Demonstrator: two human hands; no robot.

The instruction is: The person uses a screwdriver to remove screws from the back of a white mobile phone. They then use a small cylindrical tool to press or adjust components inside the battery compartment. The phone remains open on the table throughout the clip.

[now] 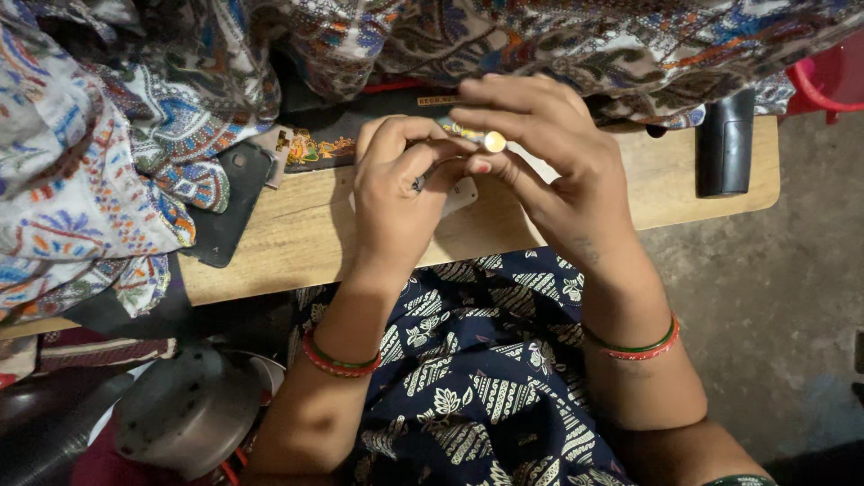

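Note:
My two hands meet over the front of a wooden table point(702, 193). My right hand point(549, 171) pinches a small round shiny metal piece point(494, 141), like a bobbin, between thumb and fingertips. My left hand point(393, 198) is curled, fingers closed on a small dark metal part point(419, 184) that is mostly hidden by the fingers. The fingertips of both hands touch. Each wrist wears red and green bangles. My lap in dark blue patterned cloth point(486, 378) is below the table edge.
Colourful printed fabric point(135, 108) is heaped over the table's back and left. A black phone point(229, 207) lies at the left, a black oblong object point(725, 144) at the right edge. A grey metal pot point(184, 409) sits lower left; concrete floor point(774, 306) at right.

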